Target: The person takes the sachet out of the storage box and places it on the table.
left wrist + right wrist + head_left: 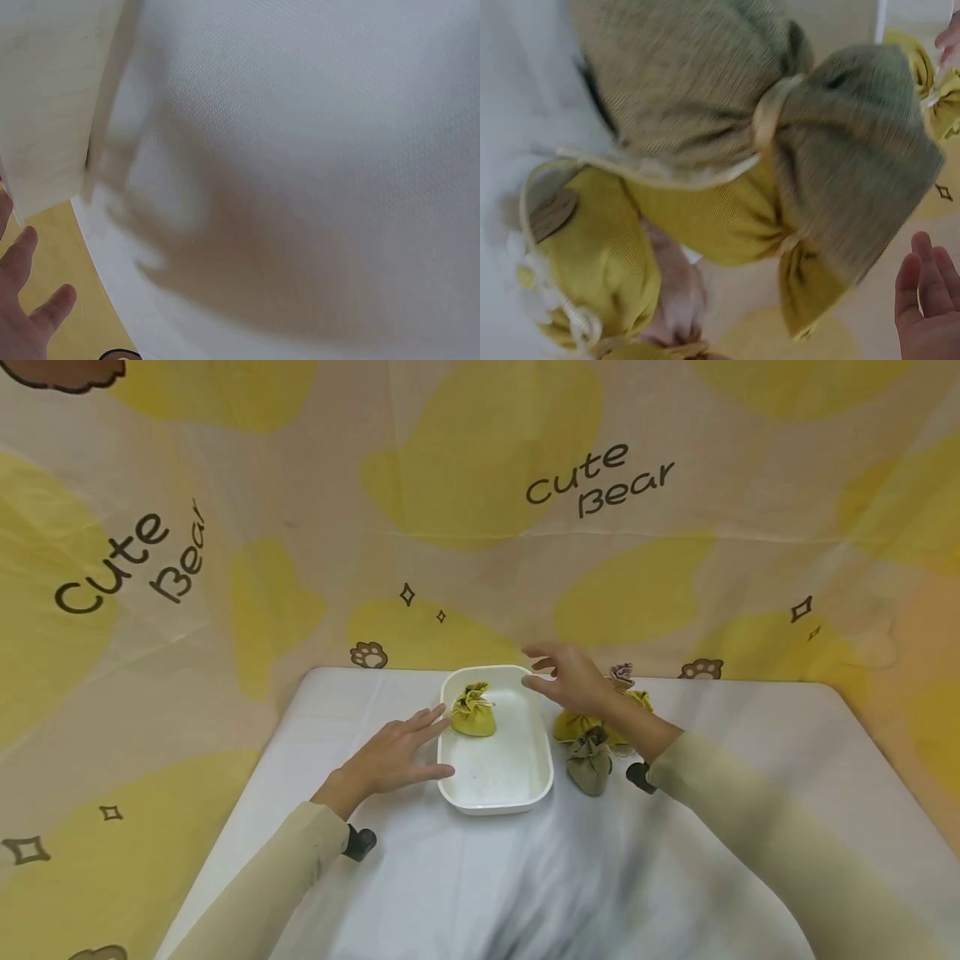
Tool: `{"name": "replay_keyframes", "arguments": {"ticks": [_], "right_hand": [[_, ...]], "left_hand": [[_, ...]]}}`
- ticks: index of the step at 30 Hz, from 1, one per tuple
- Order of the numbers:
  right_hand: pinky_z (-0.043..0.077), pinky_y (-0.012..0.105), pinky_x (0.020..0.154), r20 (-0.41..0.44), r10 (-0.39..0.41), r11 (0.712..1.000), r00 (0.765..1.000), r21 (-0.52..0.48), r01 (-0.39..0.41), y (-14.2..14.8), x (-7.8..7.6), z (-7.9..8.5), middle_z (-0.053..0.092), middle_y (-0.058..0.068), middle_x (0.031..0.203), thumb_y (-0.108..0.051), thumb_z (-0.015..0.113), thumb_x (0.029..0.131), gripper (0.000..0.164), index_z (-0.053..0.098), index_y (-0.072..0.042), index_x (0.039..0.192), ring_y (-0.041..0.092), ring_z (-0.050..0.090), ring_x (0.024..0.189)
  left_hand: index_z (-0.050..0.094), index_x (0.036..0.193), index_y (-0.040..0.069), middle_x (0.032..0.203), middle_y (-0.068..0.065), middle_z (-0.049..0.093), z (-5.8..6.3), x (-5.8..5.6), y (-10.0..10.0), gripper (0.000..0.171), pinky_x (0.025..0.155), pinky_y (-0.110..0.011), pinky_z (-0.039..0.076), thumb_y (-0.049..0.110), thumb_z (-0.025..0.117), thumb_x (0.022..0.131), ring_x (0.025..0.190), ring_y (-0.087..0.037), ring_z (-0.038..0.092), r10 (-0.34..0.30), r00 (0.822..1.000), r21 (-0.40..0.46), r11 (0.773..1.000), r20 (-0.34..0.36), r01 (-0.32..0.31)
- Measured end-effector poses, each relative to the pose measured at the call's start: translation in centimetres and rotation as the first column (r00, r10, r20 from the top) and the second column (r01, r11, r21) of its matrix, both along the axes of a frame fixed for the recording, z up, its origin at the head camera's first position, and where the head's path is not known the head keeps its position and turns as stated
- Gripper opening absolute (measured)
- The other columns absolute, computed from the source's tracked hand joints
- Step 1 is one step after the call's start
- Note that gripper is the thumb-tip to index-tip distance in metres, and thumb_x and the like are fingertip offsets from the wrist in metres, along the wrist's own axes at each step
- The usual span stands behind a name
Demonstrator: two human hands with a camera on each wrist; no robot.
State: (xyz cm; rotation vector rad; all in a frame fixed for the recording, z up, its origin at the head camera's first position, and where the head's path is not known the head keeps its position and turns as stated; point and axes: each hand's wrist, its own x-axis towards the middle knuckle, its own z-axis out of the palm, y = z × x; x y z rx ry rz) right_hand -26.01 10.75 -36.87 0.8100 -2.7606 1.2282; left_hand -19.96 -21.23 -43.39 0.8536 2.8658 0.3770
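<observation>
A white tray (495, 781) stands on the table with one yellow drawstring pouch (474, 720) in its back left part. My left hand (393, 753) is at the tray's left side, fingers extended near the rim and thumb spread; whether it touches the rim I cannot tell. Over the tray's back right corner is my right hand (576, 681), fingers loosely bent and holding nothing. Below the right forearm lie a grey-green pouch (590, 768), yellow pouches (573, 727) and a mauve pouch (621, 674), partly hidden by the arm. A daisy decoration (526, 281) shows by one yellow pouch.
The white-covered table (420, 877) ends at a yellow and beige patterned cloth (480, 552) hanging behind it. A blurred grey shape (570, 893) covers part of the table's front in the head view.
</observation>
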Motion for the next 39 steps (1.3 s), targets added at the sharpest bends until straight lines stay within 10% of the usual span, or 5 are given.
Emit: {"name": "replay_keyframes", "arguments": {"ticks": [39], "right_hand": [[0.050,0.040,0.099,0.094,0.060,0.995,0.994,0.071,-0.067,-8.0,-0.1,-3.4,0.060,0.014,0.135,-0.011,0.080,0.084,0.061,0.054,-0.001,0.139,0.029,0.063,0.116]], "left_hand": [[0.037,0.156,0.022,0.165,0.002,0.019,-0.6,-0.6,0.1,0.088,0.111,-0.055,0.033,0.075,0.052,0.087,0.148,-0.031,0.028,0.006,1.000,0.015,1.000,0.002,-0.006]]}}
